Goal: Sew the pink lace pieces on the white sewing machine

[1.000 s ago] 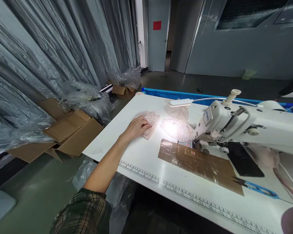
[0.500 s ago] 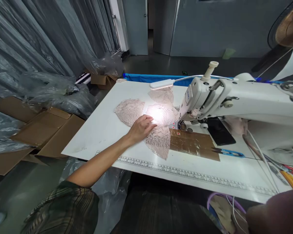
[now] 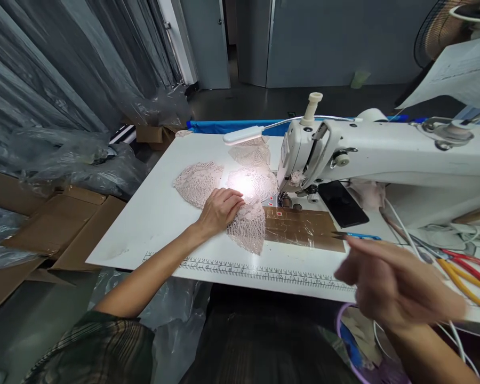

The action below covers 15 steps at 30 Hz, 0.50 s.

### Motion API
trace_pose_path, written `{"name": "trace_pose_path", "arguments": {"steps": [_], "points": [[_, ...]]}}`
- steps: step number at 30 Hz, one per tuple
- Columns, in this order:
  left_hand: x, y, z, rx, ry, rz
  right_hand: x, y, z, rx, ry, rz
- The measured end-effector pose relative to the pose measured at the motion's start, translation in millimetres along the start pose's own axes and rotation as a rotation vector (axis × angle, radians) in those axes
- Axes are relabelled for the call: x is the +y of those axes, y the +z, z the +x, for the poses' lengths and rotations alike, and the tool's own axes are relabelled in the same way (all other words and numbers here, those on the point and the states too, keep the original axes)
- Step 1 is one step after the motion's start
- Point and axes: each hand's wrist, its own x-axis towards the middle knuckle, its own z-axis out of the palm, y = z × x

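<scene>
Pale pink lace pieces (image 3: pixel 246 229) lie joined on the white table left of the sewing machine's needle, one part brightly lit by the lamp (image 3: pixel 243 135). My left hand (image 3: pixel 221 209) is closed on the edge of the lace, thumb and fingertips together. My right hand (image 3: pixel 400 277) hangs above the table's front edge at the right, smeared by motion; whether it holds anything is unclear. Just beyond its fingers lie blue thread snips (image 3: pixel 362 236), partly hidden by that hand, their dark blades on the brown taped sheet (image 3: pixel 304 230).
The white sewing machine (image 3: pixel 368 152) spans the right side. A black phone (image 3: pixel 343 204) lies under its arm. Red and yellow-handled tools (image 3: pixel 470 280) rest at the right. A purple bin (image 3: pixel 341 325) stands below the table; cardboard boxes (image 3: pixel 60 218) stand on the left.
My right hand has come up from the lower right corner toward the snips. My left hand stays on the lace. The whole view has shifted somewhat to the right.
</scene>
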Motion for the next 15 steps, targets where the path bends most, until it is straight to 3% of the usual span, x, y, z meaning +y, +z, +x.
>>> {"name": "trace_pose_path", "arguments": {"steps": [2,6,9,12,15], "points": [[19.9,-1.6,4.3,-0.108,-0.027,-0.193,19.3,19.0,12.6,-0.016,0.001,0.015],[76.2,-11.0,11.4,-0.360,-0.155,-0.679,43.5,41.1,24.9,-0.312,0.123,0.138],[102.6,-23.7,13.8,-0.458,-0.296,-0.975,46.5,48.3,25.0,-0.519,0.232,0.372],[102.0,-37.0,11.4,-0.433,-0.450,-1.080,46.0,52.6,21.5,-0.764,0.411,0.707],[84.0,-46.1,5.7,-0.354,-0.551,-1.038,52.9,55.1,20.2,-0.913,0.597,0.829]]}}
